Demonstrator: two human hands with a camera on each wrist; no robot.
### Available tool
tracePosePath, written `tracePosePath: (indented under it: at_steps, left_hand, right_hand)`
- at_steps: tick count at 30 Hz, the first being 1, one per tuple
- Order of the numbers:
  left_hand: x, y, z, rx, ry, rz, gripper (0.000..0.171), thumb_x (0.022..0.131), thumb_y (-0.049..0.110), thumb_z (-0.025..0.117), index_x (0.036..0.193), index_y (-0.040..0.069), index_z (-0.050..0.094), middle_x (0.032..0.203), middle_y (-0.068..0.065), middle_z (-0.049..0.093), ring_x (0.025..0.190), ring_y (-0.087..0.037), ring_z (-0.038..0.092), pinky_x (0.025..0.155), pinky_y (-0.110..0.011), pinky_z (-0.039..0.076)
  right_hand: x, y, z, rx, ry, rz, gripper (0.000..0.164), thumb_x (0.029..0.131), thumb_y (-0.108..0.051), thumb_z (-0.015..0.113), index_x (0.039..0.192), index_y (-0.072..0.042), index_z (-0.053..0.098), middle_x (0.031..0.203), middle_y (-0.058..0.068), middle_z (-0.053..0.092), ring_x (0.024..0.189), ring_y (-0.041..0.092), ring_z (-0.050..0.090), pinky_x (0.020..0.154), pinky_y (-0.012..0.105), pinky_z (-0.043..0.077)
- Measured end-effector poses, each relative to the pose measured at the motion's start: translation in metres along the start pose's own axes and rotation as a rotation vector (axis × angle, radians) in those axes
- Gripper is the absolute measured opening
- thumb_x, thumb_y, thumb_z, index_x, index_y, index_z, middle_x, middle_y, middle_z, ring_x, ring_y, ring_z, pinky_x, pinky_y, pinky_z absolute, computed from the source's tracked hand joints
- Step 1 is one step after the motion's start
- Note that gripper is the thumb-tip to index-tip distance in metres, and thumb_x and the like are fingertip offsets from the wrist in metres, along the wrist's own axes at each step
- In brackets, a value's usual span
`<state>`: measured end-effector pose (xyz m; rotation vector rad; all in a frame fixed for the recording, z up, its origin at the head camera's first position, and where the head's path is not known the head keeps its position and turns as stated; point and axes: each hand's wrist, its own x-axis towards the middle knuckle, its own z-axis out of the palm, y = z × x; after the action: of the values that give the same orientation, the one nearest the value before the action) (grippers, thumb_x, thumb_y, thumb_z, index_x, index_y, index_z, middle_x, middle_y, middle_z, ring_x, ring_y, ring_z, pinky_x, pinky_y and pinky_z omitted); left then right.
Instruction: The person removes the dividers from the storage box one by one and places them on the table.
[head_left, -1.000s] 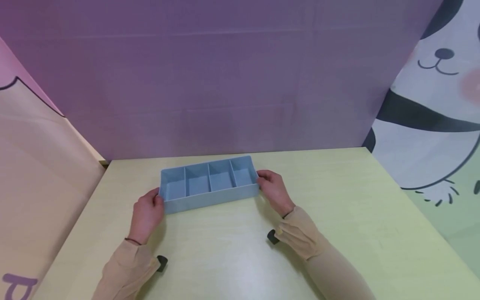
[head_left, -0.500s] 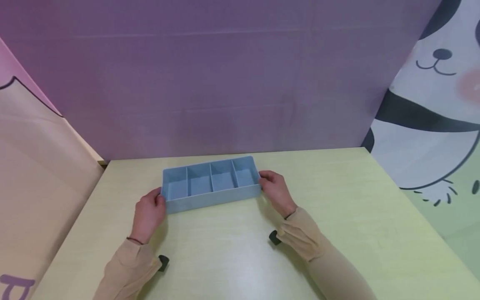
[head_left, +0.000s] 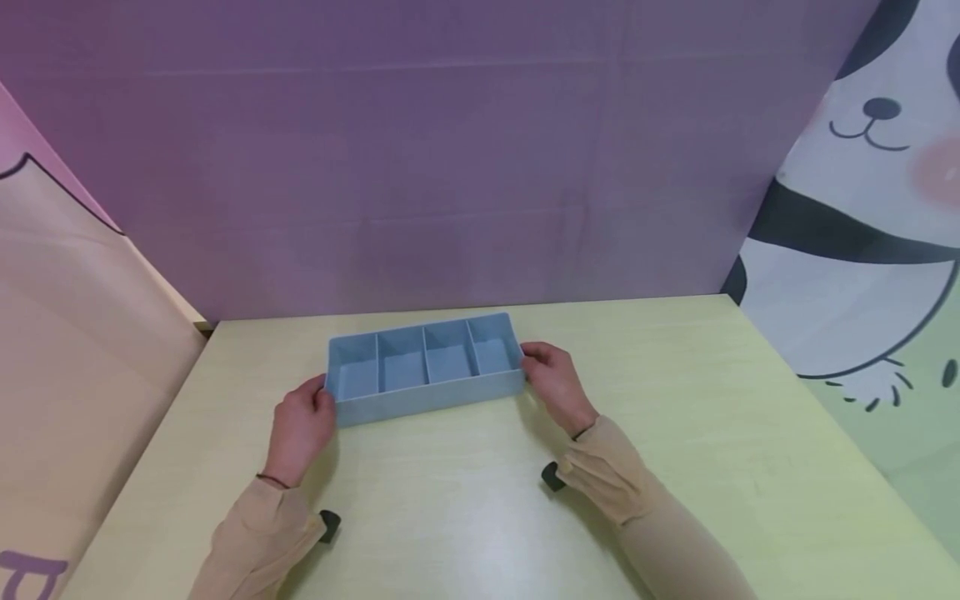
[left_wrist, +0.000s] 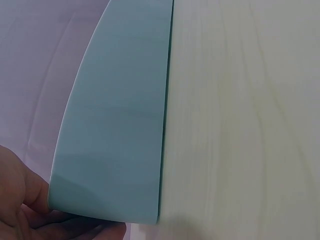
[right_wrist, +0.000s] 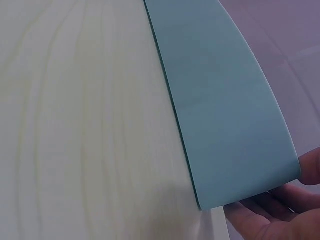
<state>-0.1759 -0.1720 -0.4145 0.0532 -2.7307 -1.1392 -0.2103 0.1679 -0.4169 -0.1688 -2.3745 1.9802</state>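
A light-blue divided storage box, long and shallow with a row of open compartments, sits slightly slanted near the back of the table. Its compartments show bare bottoms. At its left end my left hand holds the short wall, thumb near the front corner. My right hand grips the opposite end in the same way. In the left wrist view, the box's long front wall stands at the tabletop with fingers under its end. The right wrist view shows fingers at the other end.
The pale wood-grain table extends in front of the box and to both sides. A purple backdrop rises behind its rear edge. Printed panels stand at the left and right, the right one with a panda.
The box and both hands have shifted a little to the right together. The hold at each end looks the same, and the view has turned very slightly.
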Motion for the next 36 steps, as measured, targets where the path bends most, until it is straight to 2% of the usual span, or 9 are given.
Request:
tracePosePath:
  at_steps: [9,15,24,27,36]
  left_hand:
    - [0.0,0.003,0.002,0.001,-0.003,-0.008,0.041,0.096,0.007,0.035,0.128,-0.011,0.052,0.114,-0.03,0.061,0.088,-0.033,0.057,0.07,-0.04,0.044]
    - [0.0,0.005,0.003,-0.002,-0.01,-0.003,0.041,0.096,0.007,0.035,0.129,-0.011,0.052,0.112,-0.03,0.061,0.085,-0.033,0.056,0.067,-0.037,0.043]
    - [0.0,0.007,0.006,-0.006,0.003,0.02,0.041,0.096,0.007,0.036,0.128,-0.011,0.053,0.112,-0.03,0.062,0.087,-0.033,0.058,0.068,-0.039,0.044]
    - [0.0,0.007,0.007,-0.006,0.001,0.025,0.041,0.096,0.007,0.036,0.128,-0.01,0.053,0.111,-0.03,0.062,0.087,-0.033,0.058,0.071,-0.041,0.045]
    - [0.0,0.011,0.008,-0.016,-0.017,0.021,0.04,0.096,0.007,0.037,0.128,-0.011,0.052,0.106,-0.029,0.063,0.082,-0.031,0.056,0.066,-0.037,0.043]
  right_hand:
    - [-0.004,-0.003,-0.003,-0.011,0.008,-0.008,0.031,0.092,-0.001,0.05,0.12,0.012,0.056,0.12,0.028,0.058,0.107,0.033,0.056,0.086,0.032,0.047]
    - [-0.006,-0.004,-0.006,-0.016,0.004,-0.004,0.032,0.093,-0.002,0.049,0.121,0.013,0.055,0.121,0.028,0.057,0.108,0.034,0.055,0.088,0.034,0.047]
    - [-0.008,-0.002,-0.01,-0.009,0.007,-0.007,0.032,0.092,-0.001,0.049,0.12,0.013,0.055,0.12,0.029,0.057,0.11,0.038,0.054,0.089,0.037,0.046]
    - [-0.008,-0.001,-0.012,-0.002,0.01,-0.01,0.031,0.092,-0.001,0.05,0.12,0.013,0.055,0.119,0.029,0.057,0.109,0.038,0.055,0.089,0.037,0.047]
    - [-0.01,0.0,-0.015,0.002,0.014,-0.013,0.031,0.092,0.0,0.05,0.12,0.014,0.055,0.118,0.03,0.057,0.108,0.038,0.055,0.086,0.034,0.048]
